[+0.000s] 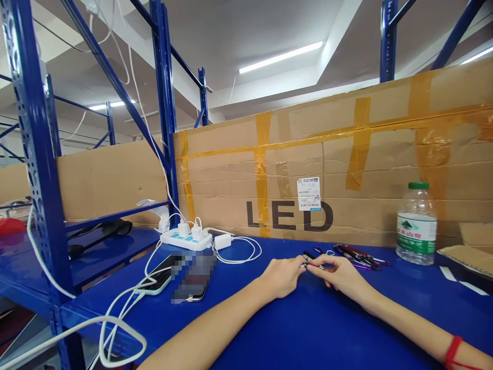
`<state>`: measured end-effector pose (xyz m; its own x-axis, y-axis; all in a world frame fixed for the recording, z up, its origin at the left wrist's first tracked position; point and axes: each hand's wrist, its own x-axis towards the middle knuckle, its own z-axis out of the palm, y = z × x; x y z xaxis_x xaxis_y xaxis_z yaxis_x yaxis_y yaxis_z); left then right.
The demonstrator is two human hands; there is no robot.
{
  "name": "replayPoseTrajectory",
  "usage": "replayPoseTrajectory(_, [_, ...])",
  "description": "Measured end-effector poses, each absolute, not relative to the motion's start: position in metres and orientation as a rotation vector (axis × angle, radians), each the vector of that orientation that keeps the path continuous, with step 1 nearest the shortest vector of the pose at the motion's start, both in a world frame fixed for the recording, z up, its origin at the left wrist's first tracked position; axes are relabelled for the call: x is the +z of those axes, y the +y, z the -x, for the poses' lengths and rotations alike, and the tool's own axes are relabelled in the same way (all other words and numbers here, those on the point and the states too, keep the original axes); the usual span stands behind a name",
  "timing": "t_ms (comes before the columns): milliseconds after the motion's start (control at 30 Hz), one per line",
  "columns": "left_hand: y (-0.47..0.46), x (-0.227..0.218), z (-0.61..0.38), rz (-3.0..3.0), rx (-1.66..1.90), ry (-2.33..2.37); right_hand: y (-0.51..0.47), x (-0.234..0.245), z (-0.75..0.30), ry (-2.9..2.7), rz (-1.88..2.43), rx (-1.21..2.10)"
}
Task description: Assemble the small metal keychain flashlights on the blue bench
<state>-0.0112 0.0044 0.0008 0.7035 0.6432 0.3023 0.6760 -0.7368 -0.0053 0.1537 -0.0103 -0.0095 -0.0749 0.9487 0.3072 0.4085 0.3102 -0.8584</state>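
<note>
My left hand (283, 275) and my right hand (339, 272) rest on the blue table (292, 329), fingertips meeting around a small dark pen-like item (310, 263). Both hands are closed in a pinch on it. Just beyond my right hand lies a loose heap of several pens (358, 255), dark, red and purple. A red band circles my right wrist at the frame's lower right.
A taped cardboard wall marked LED (308, 169) backs the table. A water bottle (416, 223) stands at the right, beside flat cardboard (468, 257). A white power strip (187, 237) with chargers, white cables and phones (157, 280) lie left. Blue rack posts (36, 154) rise at the left.
</note>
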Motion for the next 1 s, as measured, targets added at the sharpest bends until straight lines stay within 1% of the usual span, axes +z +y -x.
replayPoseTrajectory(300, [0.0051,0.0015,0.011,2.847,-0.502,-1.071,-0.0072,-0.0119,-0.1574,-1.715,1.185,0.714])
replayPoseTrajectory(533, [0.0062,0.0014,0.0104,2.928,-0.66,-1.0,-0.0078,-0.0097,-0.1584,-1.664,1.174,0.687])
replayPoseTrajectory(667, [0.0069,0.0011,0.0095,2.942,-0.649,-1.028,-0.0101,-0.0082,-0.1594,-1.623,1.133,0.688])
replayPoseTrajectory(867, [0.0112,-0.0018,0.008,2.985,-0.771,-0.926,-0.0114,-0.0078,-0.1609,-1.628,1.114,0.693])
replayPoseTrajectory(1000, [0.0111,-0.002,0.008,2.983,-0.754,-0.905,-0.0088,-0.0078,-0.1637,-1.633,1.059,0.715])
